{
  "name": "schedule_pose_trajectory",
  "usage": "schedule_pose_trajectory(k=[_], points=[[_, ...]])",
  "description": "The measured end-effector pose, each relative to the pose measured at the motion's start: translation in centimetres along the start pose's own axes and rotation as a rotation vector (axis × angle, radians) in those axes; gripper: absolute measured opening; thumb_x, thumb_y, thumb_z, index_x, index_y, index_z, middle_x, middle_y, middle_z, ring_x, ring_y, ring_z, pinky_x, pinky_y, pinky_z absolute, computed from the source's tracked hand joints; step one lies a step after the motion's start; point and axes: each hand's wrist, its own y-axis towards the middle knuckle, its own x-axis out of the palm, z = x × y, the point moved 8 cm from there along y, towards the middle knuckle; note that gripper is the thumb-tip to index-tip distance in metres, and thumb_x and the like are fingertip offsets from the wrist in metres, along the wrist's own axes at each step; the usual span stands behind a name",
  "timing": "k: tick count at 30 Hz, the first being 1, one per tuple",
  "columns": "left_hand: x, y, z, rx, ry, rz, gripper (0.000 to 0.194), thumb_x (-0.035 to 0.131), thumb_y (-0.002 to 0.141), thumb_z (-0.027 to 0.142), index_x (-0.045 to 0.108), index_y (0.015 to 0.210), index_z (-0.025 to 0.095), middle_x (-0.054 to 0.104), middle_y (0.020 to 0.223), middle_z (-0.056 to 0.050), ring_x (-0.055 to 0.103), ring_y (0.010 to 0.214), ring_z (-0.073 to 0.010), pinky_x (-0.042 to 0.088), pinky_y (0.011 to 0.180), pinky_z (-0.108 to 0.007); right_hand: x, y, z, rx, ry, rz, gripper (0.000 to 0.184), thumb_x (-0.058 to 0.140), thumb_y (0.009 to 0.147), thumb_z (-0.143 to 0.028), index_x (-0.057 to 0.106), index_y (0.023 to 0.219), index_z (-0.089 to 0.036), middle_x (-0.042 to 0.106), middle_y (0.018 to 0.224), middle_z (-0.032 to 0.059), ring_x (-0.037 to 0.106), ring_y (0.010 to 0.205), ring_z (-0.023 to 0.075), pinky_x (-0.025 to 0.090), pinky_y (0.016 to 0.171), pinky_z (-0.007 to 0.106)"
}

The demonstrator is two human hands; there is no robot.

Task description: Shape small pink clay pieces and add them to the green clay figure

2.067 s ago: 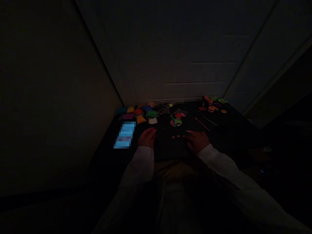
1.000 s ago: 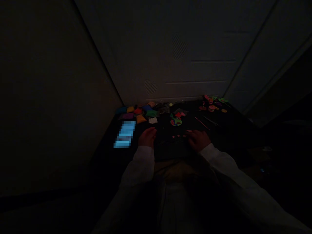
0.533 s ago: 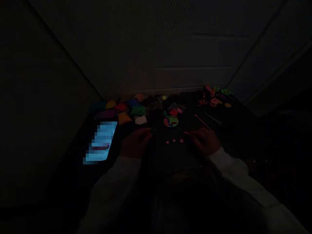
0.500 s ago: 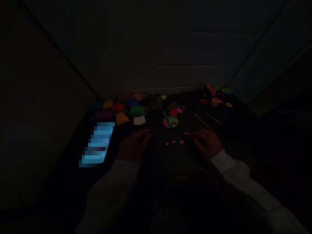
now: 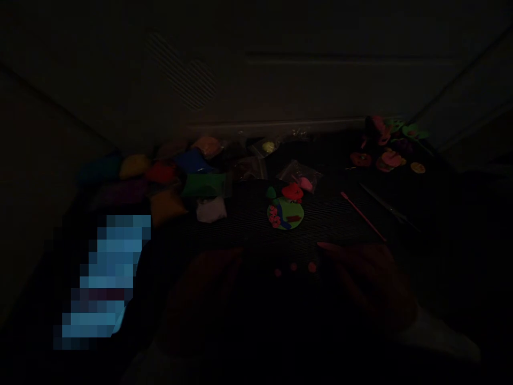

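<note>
The view is very dark. My left hand (image 5: 204, 289) is a dim reddish shape low on the dark ribbed mat (image 5: 332, 214), and its fingers cannot be made out. My right hand (image 5: 368, 278) lies flat on the mat with a finger stretched out to the left, and nothing shows in it. Three small pink clay balls (image 5: 293, 267) sit in a row between the hands, just left of that fingertip. Beyond them lies a green clay disc (image 5: 285, 216) with red and blue bits on it.
Several coloured clay packets (image 5: 192, 176) lie at the back left. A lit screen (image 5: 106, 278) glows at the left. A thin pink stick (image 5: 363, 216) lies right of the disc. Small clay figures (image 5: 388, 155) stand at the back right, under a pale wall.
The camera has dipped and moved closer, so everything looks larger and lower, and the picture has darkened. Both hands rest in about the same places on the mat.
</note>
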Motion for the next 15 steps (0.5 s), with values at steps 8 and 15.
schedule_pose_trajectory(k=[8,15], points=[[0.57,-0.07,-0.51,0.019,0.204,-0.124,0.015,0.058,0.058,0.032,0.064,0.071,0.039,0.063,0.067,0.003,0.056,0.065,-0.0221,0.043,0.059,-0.035,-0.65,0.38,-0.26,-0.010,0.014,0.021,0.033,0.046,0.076,-0.022,0.050,0.108,-0.026,0.059,0.086,0.0023,0.052,0.075,0.0145,0.039,0.065,0.031],[1.10,-0.03,-0.63,0.047,0.268,-0.150,0.015,0.059,0.059,0.033,0.064,0.072,0.038,0.062,0.066,0.002,0.055,0.062,-0.0216,0.042,0.057,-0.035,-0.56,0.48,-0.34,-0.021,0.019,0.017,0.033,0.046,0.076,-0.022,0.050,0.108,-0.026,0.059,0.086,0.0023,0.051,0.076,0.0149,0.040,0.064,0.032]])
